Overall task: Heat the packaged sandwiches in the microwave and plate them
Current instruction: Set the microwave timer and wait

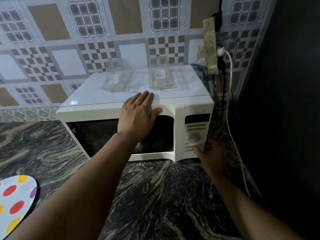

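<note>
A white microwave stands on the dark marbled counter with its door closed. Two clear plastic sandwich packages lie on its top, one at the left and one at the right; both look empty. My left hand rests flat on the door's upper edge with straight fingers. My right hand is at the lower right corner of the control panel, with its thumb on the lower buttons. A white plate with coloured dots lies at the lower left.
A power strip with several plugs hangs on the tiled wall right of the microwave, and a white cable runs down from it. A dark wall closes the right side. The marbled counter stretches in front.
</note>
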